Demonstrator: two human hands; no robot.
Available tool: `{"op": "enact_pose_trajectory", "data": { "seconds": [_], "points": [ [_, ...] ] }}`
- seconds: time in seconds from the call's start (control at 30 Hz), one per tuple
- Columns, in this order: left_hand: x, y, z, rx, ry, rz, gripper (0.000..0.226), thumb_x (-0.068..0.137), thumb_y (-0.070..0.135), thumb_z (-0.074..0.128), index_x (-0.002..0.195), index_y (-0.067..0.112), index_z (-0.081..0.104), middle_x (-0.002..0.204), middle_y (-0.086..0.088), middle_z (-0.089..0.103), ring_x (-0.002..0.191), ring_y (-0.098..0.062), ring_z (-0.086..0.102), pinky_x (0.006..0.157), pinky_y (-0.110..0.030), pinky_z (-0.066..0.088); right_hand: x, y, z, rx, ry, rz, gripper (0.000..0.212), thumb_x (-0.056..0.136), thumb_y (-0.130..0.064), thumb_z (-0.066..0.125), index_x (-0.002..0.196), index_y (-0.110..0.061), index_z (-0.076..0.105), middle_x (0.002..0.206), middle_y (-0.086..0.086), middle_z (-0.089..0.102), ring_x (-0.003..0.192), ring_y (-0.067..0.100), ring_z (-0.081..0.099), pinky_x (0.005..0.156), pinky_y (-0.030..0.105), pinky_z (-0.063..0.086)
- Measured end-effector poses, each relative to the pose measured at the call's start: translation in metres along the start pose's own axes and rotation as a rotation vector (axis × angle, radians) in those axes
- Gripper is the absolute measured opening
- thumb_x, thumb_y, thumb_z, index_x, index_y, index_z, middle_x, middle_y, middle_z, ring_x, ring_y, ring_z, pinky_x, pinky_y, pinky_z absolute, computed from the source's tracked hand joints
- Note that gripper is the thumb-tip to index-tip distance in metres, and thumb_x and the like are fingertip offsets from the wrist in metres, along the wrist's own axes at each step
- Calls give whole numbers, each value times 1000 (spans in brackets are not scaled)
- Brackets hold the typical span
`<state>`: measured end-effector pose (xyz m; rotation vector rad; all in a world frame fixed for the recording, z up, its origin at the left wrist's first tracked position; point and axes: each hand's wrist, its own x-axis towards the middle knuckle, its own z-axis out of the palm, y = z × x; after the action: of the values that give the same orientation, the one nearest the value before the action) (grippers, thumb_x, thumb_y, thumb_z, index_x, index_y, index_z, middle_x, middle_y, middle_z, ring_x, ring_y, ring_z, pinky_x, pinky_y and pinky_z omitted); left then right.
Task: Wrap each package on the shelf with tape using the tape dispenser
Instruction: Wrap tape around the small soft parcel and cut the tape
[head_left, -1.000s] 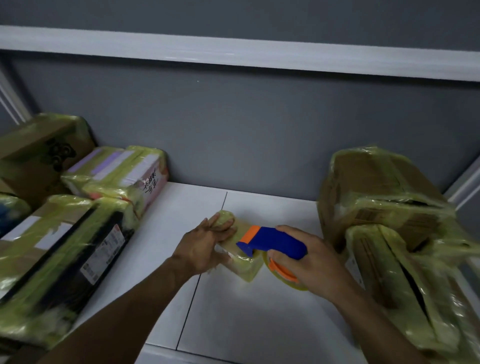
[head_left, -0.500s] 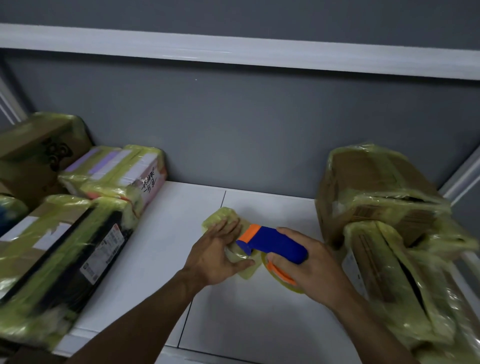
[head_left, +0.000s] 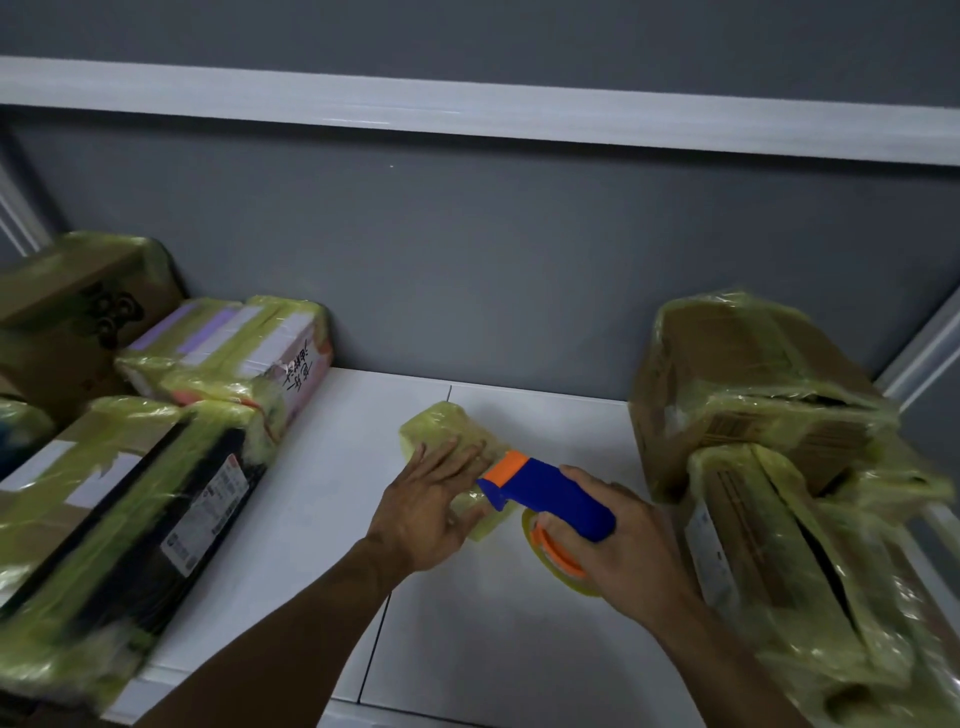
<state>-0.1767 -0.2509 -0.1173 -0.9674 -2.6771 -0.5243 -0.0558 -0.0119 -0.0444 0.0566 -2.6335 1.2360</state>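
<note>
The small package (head_left: 441, 427), wrapped all over in yellowish tape, lies on the white shelf (head_left: 322, 519) under the left hand (head_left: 431, 512). That hand rests flat on its near end with straight, slightly spread fingers, and the package's far corner shows beyond the fingertips. Just to the right of this hand, the orange nose of the tape dispenser (head_left: 545, 491) touches the package's near right side. The right hand (head_left: 623, 540) grips the dispenser's blue handle, fingers curled round it. The tape roll (head_left: 561, 564) with its orange hub sits below that hand's thumb.

Well to the left of the left hand lies a long black package (head_left: 130, 525) banded in the same tape. Beyond it are a white-and-purple parcel (head_left: 228, 353) and a taped cardboard box (head_left: 67, 312). Close to the right of the right hand, two taped cardboard cartons (head_left: 753, 379) are stacked, the upper one against the grey back wall (head_left: 467, 260).
</note>
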Motion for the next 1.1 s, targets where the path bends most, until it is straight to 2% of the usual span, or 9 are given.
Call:
{"op": "enact_pose_trajectory", "data": {
  "seconds": [0.1, 0.17, 0.3, 0.5, 0.6, 0.73, 0.87, 1.0, 1.1],
  "points": [
    [1, -2, 6, -22, -13, -23, 70, 92, 64, 44, 155, 32, 40, 161, 16, 35, 153, -13, 19, 126, -42, 13, 6, 0, -6, -14, -74, -38, 39, 90, -45, 75, 111, -68, 52, 95, -8, 70, 93, 4, 65, 76, 24, 56],
    [2, -2, 6, -35, -20, -32, 70, 92, 64, 39, 155, 33, 39, 161, 17, 33, 153, -12, 16, 125, -36, 2, 14, -3, -5, -28, -176, -44, 47, 90, -41, 74, 111, -76, 49, 100, -15, 71, 90, 6, 68, 77, 28, 58],
    [5, -4, 9, -90, -16, -16, 63, 94, 63, 41, 151, 36, 46, 162, 19, 31, 154, -10, 12, 123, -31, -7, 34, -9, 0, -90, -334, 33, 51, 86, -38, 67, 125, -66, 48, 94, -17, 72, 81, 6, 68, 75, 33, 59],
    [1, -12, 17, -87, -17, -28, 66, 93, 61, 55, 153, 39, 40, 162, 23, 27, 154, -4, 10, 126, -36, -1, 33, -1, 16, -161, -255, 40, 62, 88, -70, 54, 146, -55, 38, 104, -21, 71, 91, 4, 67, 78, 25, 58],
    [3, -15, 21, -68, -20, -21, 68, 93, 60, 57, 155, 40, 36, 162, 26, 26, 153, -2, 10, 126, -35, 0, 26, 9, 11, -116, -263, 48, 53, 93, -58, 56, 144, -56, 41, 90, -17, 71, 78, 4, 66, 74, 27, 57],
    [12, -25, 9, -86, 14, -34, 69, 91, 67, 50, 153, 41, 38, 160, 26, 28, 151, 2, 11, 124, -28, -5, 21, 10, 7, -146, -229, 44, 55, 94, -57, 56, 145, -58, 35, 81, -9, 68, 71, 9, 64, 68, 28, 54],
    [13, -23, 12, -130, 40, -29, 69, 88, 67, 52, 151, 40, 42, 158, 22, 35, 151, -7, 24, 125, -37, 6, 5, 14, 4, -173, -243, 72, 57, 90, -64, 54, 141, -62, 31, 80, -9, 67, 72, 10, 64, 70, 34, 59],
    [10, -21, 9, -186, -8, -20, 69, 89, 64, 50, 153, 40, 40, 160, 25, 30, 152, -2, 15, 124, -33, -1, 3, 20, 12, -164, -261, 96, 55, 90, -59, 56, 140, -60, 34, 79, -3, 66, 70, 13, 64, 70, 38, 59],
    [15, -15, 2, -339, -16, -90, 59, 94, 59, 37, 150, 41, 42, 156, 29, 31, 150, 4, 13, 124, -29, -5, 11, 17, 18, -178, -258, 95, 45, 91, -55, 58, 134, -55, 43, 78, -4, 66, 70, 13, 65, 71, 38, 59]
  ]
}}
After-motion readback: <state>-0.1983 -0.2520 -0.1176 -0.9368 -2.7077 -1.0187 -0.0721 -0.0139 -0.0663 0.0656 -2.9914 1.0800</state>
